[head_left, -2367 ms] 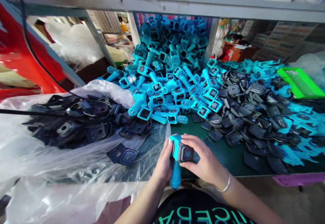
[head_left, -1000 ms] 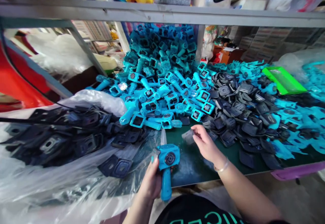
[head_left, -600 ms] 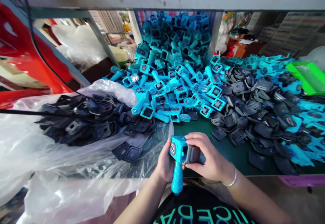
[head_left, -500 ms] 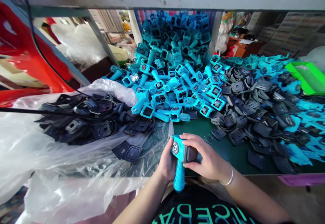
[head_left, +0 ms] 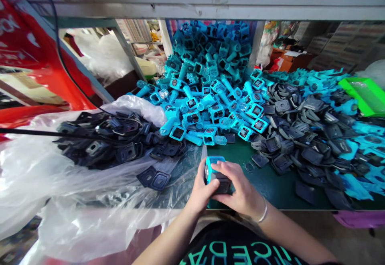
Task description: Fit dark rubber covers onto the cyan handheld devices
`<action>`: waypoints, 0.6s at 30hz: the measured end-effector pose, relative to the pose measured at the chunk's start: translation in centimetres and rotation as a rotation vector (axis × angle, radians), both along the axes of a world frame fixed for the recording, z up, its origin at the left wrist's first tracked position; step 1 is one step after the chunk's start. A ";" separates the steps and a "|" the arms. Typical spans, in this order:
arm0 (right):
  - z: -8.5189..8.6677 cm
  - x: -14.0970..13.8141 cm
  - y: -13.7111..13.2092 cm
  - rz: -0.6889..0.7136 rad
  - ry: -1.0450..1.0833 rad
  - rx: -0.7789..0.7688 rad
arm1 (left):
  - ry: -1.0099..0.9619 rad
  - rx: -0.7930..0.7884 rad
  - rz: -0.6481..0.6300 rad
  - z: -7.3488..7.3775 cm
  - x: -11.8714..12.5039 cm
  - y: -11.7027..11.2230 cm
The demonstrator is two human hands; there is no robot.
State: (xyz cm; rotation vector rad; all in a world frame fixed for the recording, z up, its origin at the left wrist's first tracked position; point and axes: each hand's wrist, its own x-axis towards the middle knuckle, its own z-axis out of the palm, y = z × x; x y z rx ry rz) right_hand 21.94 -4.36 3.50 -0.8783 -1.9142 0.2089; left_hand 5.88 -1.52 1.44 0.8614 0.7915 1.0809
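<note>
My left hand [head_left: 201,191] is wrapped round a blue plastic handle piece [head_left: 212,165] at the near edge of the table; its grip is hidden in my palm. My right hand [head_left: 240,191] presses a dark grey square cap [head_left: 221,184] against the side of the blue piece's square head, fingers curled over it. Both hands meet just over the green table top [head_left: 270,181]. A heap of the same blue handle pieces [head_left: 207,80] rises behind. Loose dark grey caps [head_left: 297,128] lie in a pile to the right.
A clear plastic bag [head_left: 75,201] holding dark square parts [head_left: 114,144] spreads over the left. A grey metal shelf [head_left: 192,6] runs overhead with a slanted brace [head_left: 126,52]. A green tray [head_left: 362,94] sits far right. A black cable [head_left: 45,133] crosses the left.
My right hand picked a grey cap from the table, brought it to the blue piece and now presses it onto the head. My left hand tilted the piece, so the grip is hidden.
</note>
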 end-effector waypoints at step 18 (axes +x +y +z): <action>-3.0 -2.2 0.0 0.079 0.153 -0.240 | -0.225 -0.222 0.116 -2.6 -2.3 -1.6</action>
